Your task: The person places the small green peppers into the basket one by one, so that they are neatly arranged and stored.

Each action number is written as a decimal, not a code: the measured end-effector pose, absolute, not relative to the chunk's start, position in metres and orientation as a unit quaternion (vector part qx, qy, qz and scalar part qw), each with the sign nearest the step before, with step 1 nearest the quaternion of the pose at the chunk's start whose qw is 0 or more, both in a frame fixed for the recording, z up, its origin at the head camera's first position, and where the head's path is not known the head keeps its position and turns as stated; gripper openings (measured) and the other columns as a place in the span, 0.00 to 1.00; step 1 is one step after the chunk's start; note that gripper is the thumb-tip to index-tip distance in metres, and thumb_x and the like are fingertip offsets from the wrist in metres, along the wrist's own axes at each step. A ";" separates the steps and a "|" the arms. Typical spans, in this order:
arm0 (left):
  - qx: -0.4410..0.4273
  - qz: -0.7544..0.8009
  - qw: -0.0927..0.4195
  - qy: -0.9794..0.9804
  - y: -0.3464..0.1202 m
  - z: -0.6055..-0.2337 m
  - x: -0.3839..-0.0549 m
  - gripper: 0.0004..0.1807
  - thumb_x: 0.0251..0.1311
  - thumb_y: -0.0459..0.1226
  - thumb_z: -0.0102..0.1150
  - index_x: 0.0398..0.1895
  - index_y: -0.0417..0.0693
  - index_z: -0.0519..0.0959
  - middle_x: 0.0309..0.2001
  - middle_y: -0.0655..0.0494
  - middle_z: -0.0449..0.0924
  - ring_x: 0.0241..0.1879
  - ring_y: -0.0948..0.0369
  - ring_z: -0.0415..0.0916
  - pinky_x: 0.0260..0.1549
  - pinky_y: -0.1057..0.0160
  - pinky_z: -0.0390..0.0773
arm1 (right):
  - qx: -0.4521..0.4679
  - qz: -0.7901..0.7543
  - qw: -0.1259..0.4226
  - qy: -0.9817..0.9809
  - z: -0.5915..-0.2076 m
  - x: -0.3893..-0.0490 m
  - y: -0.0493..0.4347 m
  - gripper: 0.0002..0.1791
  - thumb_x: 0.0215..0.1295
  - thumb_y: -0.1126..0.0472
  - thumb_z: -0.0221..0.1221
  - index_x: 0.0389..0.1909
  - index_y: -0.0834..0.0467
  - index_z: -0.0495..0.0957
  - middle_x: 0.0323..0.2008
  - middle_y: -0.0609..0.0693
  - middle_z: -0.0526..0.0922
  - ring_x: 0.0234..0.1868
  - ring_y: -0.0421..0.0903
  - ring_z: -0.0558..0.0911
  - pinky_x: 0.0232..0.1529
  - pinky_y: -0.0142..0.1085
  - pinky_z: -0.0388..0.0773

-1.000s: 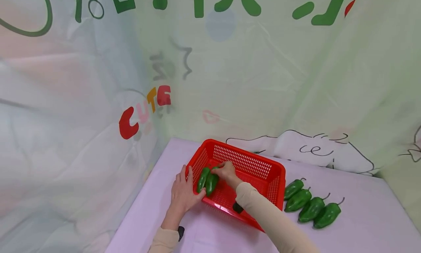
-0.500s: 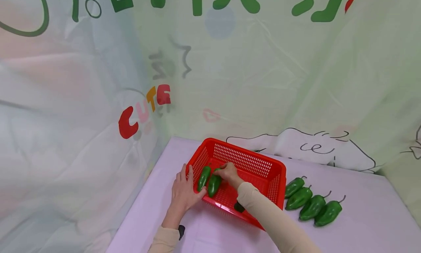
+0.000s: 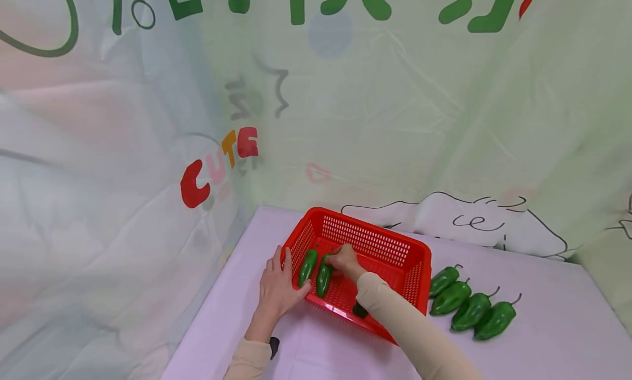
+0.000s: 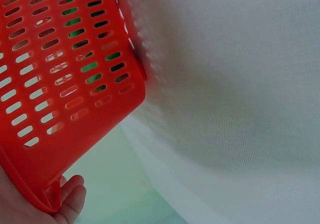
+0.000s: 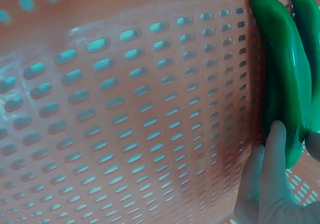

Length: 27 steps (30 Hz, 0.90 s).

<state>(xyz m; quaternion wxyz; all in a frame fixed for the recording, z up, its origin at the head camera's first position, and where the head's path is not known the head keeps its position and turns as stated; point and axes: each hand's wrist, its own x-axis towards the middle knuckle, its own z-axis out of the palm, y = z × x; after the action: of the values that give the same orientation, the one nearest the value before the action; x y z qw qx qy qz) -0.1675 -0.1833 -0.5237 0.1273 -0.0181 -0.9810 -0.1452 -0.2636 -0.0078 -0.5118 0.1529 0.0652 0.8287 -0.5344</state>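
Note:
My right hand point(image 3: 348, 263) reaches down into a red plastic basket point(image 3: 365, 231) and pinches a long green pepper point(image 3: 324, 279) near its stem end. In the right wrist view, fingers point(image 5: 273, 164) lie against this pepper point(image 5: 284, 49) on one side, with the thumb across from them. A second green pepper point(image 3: 308, 267) lies to its left, along the basket's left wall, with a gap between the two. At the basket's front left corner my left hand point(image 3: 277, 285) grips the rim; its fingertips point(image 4: 74, 199) curl over the edge in the left wrist view.
Several green peppers point(image 3: 474, 311) with stems lie in a slanting row just right of the basket. All stand on a pale lilac table cover point(image 3: 217, 314). Printed fabric point(image 3: 345, 122) hangs behind and to the left.
My right hand has shifted slightly right with its pepper, so a gap now shows between the two peppers in the basket. The left hand keeps its place on the rim.

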 end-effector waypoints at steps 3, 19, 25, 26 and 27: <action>-0.018 -0.145 0.127 -0.981 -0.182 -0.524 -0.168 0.53 0.49 0.60 0.58 0.74 0.38 0.59 0.72 0.40 0.54 0.61 0.48 0.62 0.54 0.53 0.74 | 0.071 -0.532 0.158 0.829 -0.512 -0.265 -0.006 0.07 0.57 0.71 0.64 0.35 0.72 0.78 0.36 0.63 0.82 0.31 0.52 0.86 0.34 0.45 0.84; -0.023 -0.155 0.127 -0.980 -0.178 -0.524 -0.167 0.52 0.49 0.59 0.58 0.73 0.38 0.60 0.72 0.39 0.55 0.60 0.48 0.63 0.50 0.52 0.75 | 0.062 -0.536 0.192 0.819 -0.505 -0.261 -0.001 0.12 0.60 0.72 0.61 0.43 0.75 0.77 0.40 0.67 0.81 0.36 0.57 0.86 0.35 0.44 0.84; -0.020 -0.156 0.125 -0.980 -0.180 -0.523 -0.168 0.52 0.50 0.59 0.57 0.74 0.38 0.59 0.72 0.39 0.55 0.60 0.48 0.63 0.51 0.51 0.75 | 0.033 -0.493 0.194 0.847 -0.488 -0.262 0.006 0.14 0.62 0.66 0.61 0.44 0.72 0.75 0.39 0.62 0.78 0.36 0.53 0.80 0.43 0.48 0.82; -0.018 -0.155 0.121 -0.980 -0.181 -0.523 -0.168 0.52 0.50 0.59 0.57 0.74 0.38 0.59 0.73 0.39 0.54 0.60 0.48 0.63 0.52 0.52 0.75 | 0.031 -0.489 0.194 0.850 -0.485 -0.262 0.008 0.13 0.63 0.66 0.61 0.43 0.72 0.75 0.39 0.61 0.77 0.36 0.52 0.78 0.43 0.48 0.82; -0.017 -0.156 0.121 -0.980 -0.182 -0.523 -0.168 0.52 0.50 0.59 0.57 0.74 0.38 0.59 0.73 0.39 0.54 0.60 0.48 0.63 0.52 0.52 0.75 | 0.030 -0.486 0.193 0.852 -0.483 -0.262 0.009 0.13 0.63 0.65 0.61 0.43 0.71 0.75 0.38 0.60 0.77 0.35 0.51 0.77 0.43 0.49 0.82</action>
<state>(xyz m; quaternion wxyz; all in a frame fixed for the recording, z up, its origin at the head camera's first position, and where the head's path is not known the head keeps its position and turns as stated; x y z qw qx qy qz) -0.1682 -0.1822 -0.5235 0.1214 -0.0171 -0.9802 -0.1557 -0.2618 0.0091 -0.4828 0.1929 0.0295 0.8517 -0.4862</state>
